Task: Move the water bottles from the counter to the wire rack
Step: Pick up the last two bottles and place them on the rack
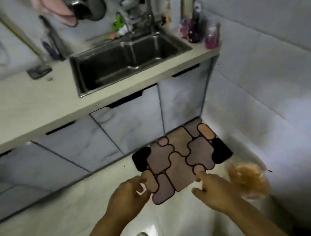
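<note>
Fingers loosely curled and holding nothing, the left hand point(128, 193) and right hand point(215, 189) hover low in the frame over a mat point(181, 159) of rounded mauve, peach and black patches, below a steel sink point(126, 63) set in a pale counter point(26, 109); no bottle can be made out in the blur.

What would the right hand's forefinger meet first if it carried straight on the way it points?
Probably the mat on the floor: the right hand has its forefinger aimed forward and left over the near edge. Depth is unclear.
</note>
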